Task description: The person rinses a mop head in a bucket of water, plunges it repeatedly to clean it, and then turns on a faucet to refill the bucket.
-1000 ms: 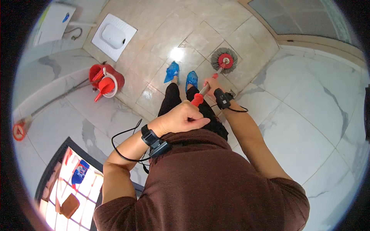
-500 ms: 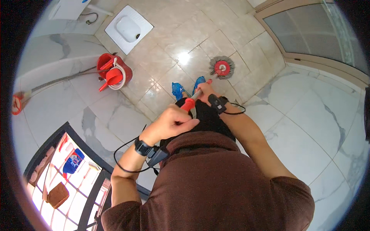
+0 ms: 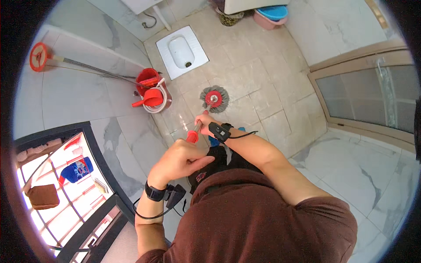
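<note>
at nine o'clock, near the rim, a second mop with a red disc head (image 3: 38, 56) leans along the marble wall, its thin pole running toward a red spin-mop bucket (image 3: 151, 90) at about eleven o'clock, with a red dustpan-like scoop (image 3: 149, 100) propped against it. below, at eight o'clock, a barred window (image 3: 66, 184) shows a blue bottle (image 3: 75, 170) and a brown cloth (image 3: 43, 196) on its sill, both blurred by glare.

the left hand (image 3: 180, 158), just left of centre, is curled shut over the red top end of the mop handle (image 3: 193, 133); the fingers hide most of the grip. a dark band with a small device and cable sits on that wrist.

at twelve o'clock a white squat toilet (image 3: 180, 50) is set in the beige floor tiles (image 3: 258, 92). the grey round mop head (image 3: 214, 98) with its red hub lies flat on the tiles just above centre. the right hand (image 3: 205, 120) is closed round the handle lower down, close to the mop head; its fingers are largely hidden behind the wrist device. blue footwear is barely visible under the forearm.

at two o'clock, a frosted glass door (image 3: 372, 96) in a tan frame curves along the rim.
</note>
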`<action>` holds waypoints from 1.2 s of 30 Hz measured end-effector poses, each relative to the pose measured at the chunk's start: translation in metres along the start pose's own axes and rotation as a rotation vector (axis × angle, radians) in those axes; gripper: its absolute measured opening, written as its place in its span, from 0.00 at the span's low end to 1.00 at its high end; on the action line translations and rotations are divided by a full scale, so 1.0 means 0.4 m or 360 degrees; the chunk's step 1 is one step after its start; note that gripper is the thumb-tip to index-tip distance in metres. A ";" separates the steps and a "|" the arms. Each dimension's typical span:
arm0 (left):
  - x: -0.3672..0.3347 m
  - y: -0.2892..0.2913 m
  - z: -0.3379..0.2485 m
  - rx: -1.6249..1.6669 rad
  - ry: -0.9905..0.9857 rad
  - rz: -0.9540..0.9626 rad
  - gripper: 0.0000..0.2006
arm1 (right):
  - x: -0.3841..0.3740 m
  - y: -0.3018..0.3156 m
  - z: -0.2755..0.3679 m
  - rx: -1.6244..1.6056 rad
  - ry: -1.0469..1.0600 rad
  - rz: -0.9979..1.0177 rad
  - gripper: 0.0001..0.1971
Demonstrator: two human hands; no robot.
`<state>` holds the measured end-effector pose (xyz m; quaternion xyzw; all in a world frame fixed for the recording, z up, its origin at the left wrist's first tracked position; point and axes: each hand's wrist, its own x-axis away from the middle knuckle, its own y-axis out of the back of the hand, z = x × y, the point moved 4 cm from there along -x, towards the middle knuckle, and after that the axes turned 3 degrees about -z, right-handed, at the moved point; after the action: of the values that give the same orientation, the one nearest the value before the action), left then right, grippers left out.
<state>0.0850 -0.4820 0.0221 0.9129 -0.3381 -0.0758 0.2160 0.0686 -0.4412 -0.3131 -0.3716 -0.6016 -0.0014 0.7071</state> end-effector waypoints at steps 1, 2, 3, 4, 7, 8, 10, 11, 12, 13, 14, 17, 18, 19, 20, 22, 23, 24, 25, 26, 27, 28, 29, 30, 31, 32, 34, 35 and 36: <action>-0.011 0.010 0.006 -0.0004 -0.0005 -0.0022 0.13 | -0.020 -0.014 0.012 -0.0020 -0.0028 0.0004 0.06; -0.014 0.019 0.013 -0.0090 -0.0009 -0.0024 0.13 | 0.027 -0.074 0.030 -0.0019 0.0013 -0.0125 0.08; -0.018 0.027 0.022 -0.0175 -0.0009 -0.0023 0.12 | 0.017 -0.097 0.037 0.0028 -0.0004 -0.0119 0.08; -0.041 0.027 0.034 -0.0173 -0.0026 -0.0040 0.12 | 0.013 -0.107 0.070 0.0072 0.0016 -0.0016 0.09; -0.098 0.027 0.065 -0.0205 -0.0133 -0.0103 0.13 | -0.067 -0.115 0.151 0.0188 0.0009 0.0136 0.09; -0.116 0.035 0.076 -0.0267 -0.0130 -0.0090 0.13 | -0.079 -0.128 0.175 0.0258 -0.0013 0.0234 0.09; -0.154 0.056 0.101 -0.0331 -0.0110 -0.0096 0.13 | -0.103 -0.149 0.218 0.0287 -0.0051 0.0224 0.09; -0.175 0.067 0.113 -0.0359 -0.0121 -0.0078 0.13 | -0.115 -0.163 0.239 0.0306 -0.0067 0.0225 0.09; -0.195 0.077 0.125 -0.0388 -0.0132 -0.0059 0.12 | -0.127 -0.177 0.260 0.0296 -0.0149 0.0234 0.09; -0.217 0.085 0.136 -0.0390 -0.0119 -0.0078 0.12 | -0.142 -0.187 0.286 0.0286 -0.0228 0.0242 0.09; -0.253 0.098 0.142 -0.0375 -0.0128 -0.0105 0.13 | -0.178 -0.181 0.332 0.0292 -0.0211 0.0247 0.09; -0.329 0.128 0.176 -0.0348 -0.0095 -0.0134 0.13 | -0.232 -0.201 0.411 0.0575 -0.0047 0.0294 0.10; -0.349 0.134 0.190 -0.0325 -0.0070 -0.0123 0.12 | -0.236 -0.207 0.435 0.0738 0.0008 0.0307 0.09; -0.371 0.134 0.204 -0.0326 -0.0067 -0.0133 0.12 | -0.240 -0.213 0.466 0.0899 0.0072 0.0313 0.09; -0.392 0.133 0.219 -0.0374 -0.0049 -0.0119 0.11 | -0.250 -0.223 0.496 0.0996 0.0032 0.0257 0.08; -0.428 0.141 0.244 -0.0413 -0.0026 -0.0122 0.10 | -0.252 -0.246 0.543 0.0921 -0.0017 0.0247 0.08; -0.443 0.151 0.252 -0.0440 -0.0049 -0.0209 0.10 | -0.246 -0.257 0.561 0.0836 -0.0064 0.0237 0.08; -0.455 0.162 0.259 -0.0467 -0.0072 -0.0298 0.09 | -0.242 -0.271 0.580 0.0853 -0.0072 0.0228 0.08; -0.469 0.174 0.261 -0.0463 -0.0073 -0.0310 0.09 | -0.245 -0.289 0.601 0.0835 -0.0043 0.0255 0.08; -0.482 0.185 0.260 -0.0469 -0.0086 -0.0338 0.09 | -0.245 -0.306 0.616 0.0818 -0.0014 0.0282 0.09; -0.492 0.195 0.260 -0.0475 -0.0100 -0.0366 0.09 | -0.239 -0.309 0.629 0.0832 -0.0016 0.0277 0.09; -0.494 0.204 0.263 -0.0476 -0.0096 -0.0383 0.09 | -0.228 -0.314 0.641 0.0819 -0.0008 0.0298 0.09; -0.493 0.212 0.260 -0.0434 -0.0168 -0.0424 0.10 | -0.211 -0.328 0.651 0.0807 -0.0001 0.0319 0.09; -0.490 0.222 0.258 -0.0392 -0.0241 -0.0465 0.11 | -0.230 -0.335 0.659 0.0736 -0.0056 0.0384 0.09; -0.489 0.233 0.253 -0.0382 -0.0238 -0.0484 0.11 | -0.228 -0.345 0.675 0.0753 -0.0063 0.0373 0.09; -0.489 0.246 0.246 -0.0376 -0.0287 -0.0459 0.11 | -0.226 -0.354 0.691 0.0631 -0.0157 0.0343 0.10; -0.490 0.290 0.251 -0.0377 -0.0309 -0.0488 0.12 | -0.188 -0.397 0.710 0.0665 -0.0111 0.0288 0.09; -0.489 0.310 0.245 -0.0306 -0.0360 -0.0546 0.12 | -0.181 -0.400 0.726 0.0681 -0.0123 0.0266 0.09; -0.489 0.330 0.243 -0.0235 -0.0411 -0.0605 0.13 | -0.185 -0.422 0.763 0.0706 -0.0071 0.0251 0.08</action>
<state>-0.1685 -0.4776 -0.0077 0.9245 -0.1785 -0.2556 0.2191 -0.2869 -0.4353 -0.2878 -0.2530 -0.5717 0.1943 0.7559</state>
